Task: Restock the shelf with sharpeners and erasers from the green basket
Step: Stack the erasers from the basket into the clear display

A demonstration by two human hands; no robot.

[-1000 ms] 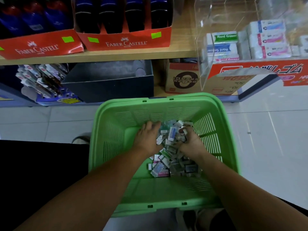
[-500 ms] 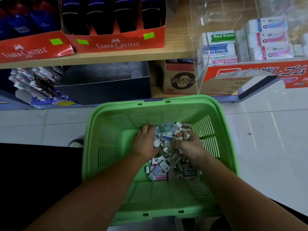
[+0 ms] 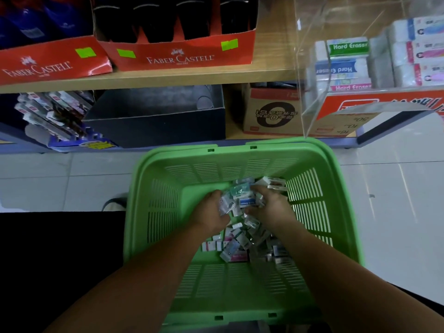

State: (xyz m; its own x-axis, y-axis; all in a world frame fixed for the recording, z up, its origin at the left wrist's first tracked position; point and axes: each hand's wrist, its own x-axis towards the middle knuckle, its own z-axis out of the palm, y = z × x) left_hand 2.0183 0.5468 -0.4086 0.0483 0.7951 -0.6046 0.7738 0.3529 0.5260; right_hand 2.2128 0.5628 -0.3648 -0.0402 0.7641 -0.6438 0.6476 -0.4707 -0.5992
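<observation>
Hands cupped together in green basket [image 3: 242,152]: left hand [image 3: 212,213], right hand [image 3: 272,207], fingers curled around loose erasers [image 3: 242,200]. Lift level, palms sealed, toward clear bin [image 3: 312,68] on shelf.

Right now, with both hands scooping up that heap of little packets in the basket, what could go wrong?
Two risks stand out. The left hand and right hand cup a loose bunch of small erasers between them, not a firm grip, so some may slip out on the lift to the clear bin and land on the floor tiles. Also, the packets left in the green basket look mixed, so the wrong kinds may get shelved together.
</observation>
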